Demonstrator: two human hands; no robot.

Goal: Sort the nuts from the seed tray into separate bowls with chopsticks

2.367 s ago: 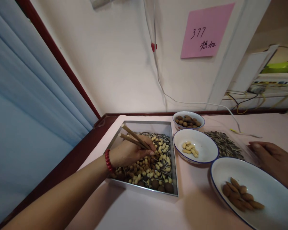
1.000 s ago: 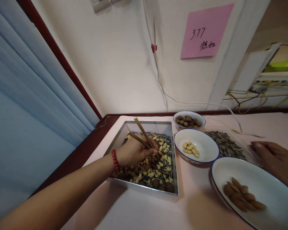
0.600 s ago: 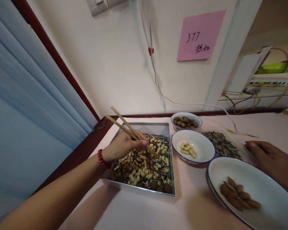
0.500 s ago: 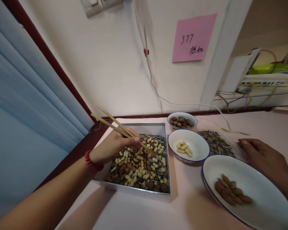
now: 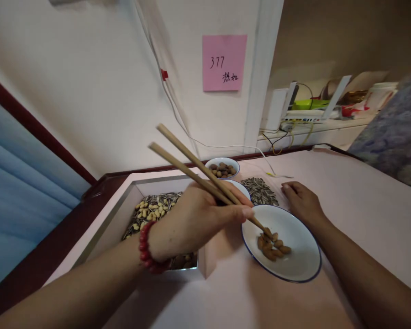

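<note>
My left hand (image 5: 198, 219), with a red bead bracelet on the wrist, grips a pair of wooden chopsticks (image 5: 192, 162). Their tips reach down to the pile of almonds (image 5: 272, 244) in a white blue-rimmed plate (image 5: 294, 272); whether a nut is pinched between them is unclear. My right hand (image 5: 301, 203) lies palm down on the pink table beside the plate's far edge, holding nothing. To the left stands a square metal tray (image 5: 137, 189) of mixed peanuts, sunflower seeds and dark nuts, partly hidden by my left hand.
A pile of sunflower seeds (image 5: 260, 189) lies behind the plate. A small bowl of brown nuts (image 5: 222, 169) stands near the wall, and a white bowl (image 5: 242, 188) shows behind my left hand. Cables and devices (image 5: 304, 114) sit on a ledge; a pink note (image 5: 223, 62) hangs on the wall.
My left hand lifted the chopsticks out of the metal tray and swung right to the almond plate. The view turned right; my right hand stayed by the plate.
</note>
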